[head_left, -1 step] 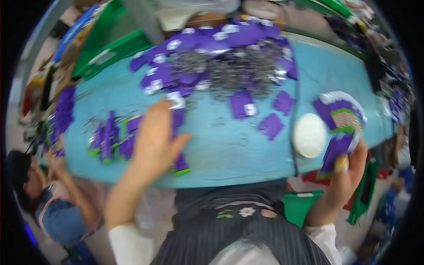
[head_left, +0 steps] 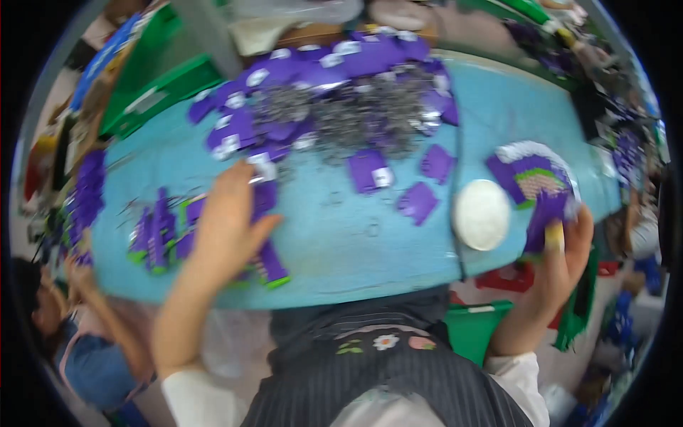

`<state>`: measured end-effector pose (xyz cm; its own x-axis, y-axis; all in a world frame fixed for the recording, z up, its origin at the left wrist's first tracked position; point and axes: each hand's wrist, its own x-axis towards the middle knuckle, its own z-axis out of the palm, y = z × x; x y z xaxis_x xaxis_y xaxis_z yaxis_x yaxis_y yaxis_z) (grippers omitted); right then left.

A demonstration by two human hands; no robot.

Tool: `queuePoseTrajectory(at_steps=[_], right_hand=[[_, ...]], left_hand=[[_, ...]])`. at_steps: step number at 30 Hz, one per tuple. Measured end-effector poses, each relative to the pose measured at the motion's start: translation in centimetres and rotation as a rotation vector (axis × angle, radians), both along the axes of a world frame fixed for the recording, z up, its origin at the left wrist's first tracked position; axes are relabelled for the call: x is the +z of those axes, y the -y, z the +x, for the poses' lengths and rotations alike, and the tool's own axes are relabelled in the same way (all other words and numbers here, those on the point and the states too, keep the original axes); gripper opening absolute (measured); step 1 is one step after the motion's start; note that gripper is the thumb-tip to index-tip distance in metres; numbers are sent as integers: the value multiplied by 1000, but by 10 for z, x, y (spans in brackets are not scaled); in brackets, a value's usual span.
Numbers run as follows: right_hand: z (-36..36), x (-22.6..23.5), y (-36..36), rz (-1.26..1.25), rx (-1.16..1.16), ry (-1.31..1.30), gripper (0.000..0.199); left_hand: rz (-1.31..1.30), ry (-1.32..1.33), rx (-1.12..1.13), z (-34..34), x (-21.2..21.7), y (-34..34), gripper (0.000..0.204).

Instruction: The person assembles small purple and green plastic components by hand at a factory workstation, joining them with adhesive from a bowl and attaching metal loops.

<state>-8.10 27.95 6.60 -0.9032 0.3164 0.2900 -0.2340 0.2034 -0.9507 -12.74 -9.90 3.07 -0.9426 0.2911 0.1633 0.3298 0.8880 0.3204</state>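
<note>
My left hand (head_left: 229, 220) lies over a group of purple strips (head_left: 269, 265) with green ends, fingers stretched out and thumb apart. Just past its fingertips is a purple piece with a white label (head_left: 263, 167). On the right, my right hand (head_left: 567, 245) has its fingers closed on a purple piece (head_left: 546, 213), blurred by motion; one finger wears a yellowish cover. That piece overlaps a fanned stack of purple pieces (head_left: 504, 174) with white edges and a green-rimmed patterned patch. A round white lid-like disc (head_left: 482, 215) lies left of this hand.
Across the blue table's (head_left: 341, 263) far side spreads a heap of purple labelled pieces (head_left: 281, 71), topped by tangled grey bits (head_left: 341, 117). Loose purple pieces (head_left: 417, 203) lie mid-table. A dark cord (head_left: 459, 142) crosses it. Green bins (head_left: 163, 96) stand far left; a person (head_left: 99, 356) sits at left.
The whole view has shifted slightly left. My right hand has moved a little away from me, bringing its purple piece over the fanned stack. The left hand keeps its place over the strips.
</note>
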Motion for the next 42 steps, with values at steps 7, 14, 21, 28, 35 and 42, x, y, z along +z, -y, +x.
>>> queuePoseTrajectory(at_steps=[7,14,21,28,35,42], right_hand=[[-75,-45,-65,661,69,177,37],[-77,-48,-46,1122,-159,-40,43],[18,-19,98,711,791,-88,79],[13,-37,117,574,1040,-6,70],[7,-41,127,781,1008,-31,73],[20,-61,148,594,852,44,71]], left_hand=[[47,73,-20,-24,-13,0,59],[333,-42,139,2,-6,-8,52],[1188,759,96,64,-2,-78,65],[1220,787,118,101,-28,-79,73],[1423,739,35,102,-36,-64,72],[1333,731,-86,125,-44,-44,54]])
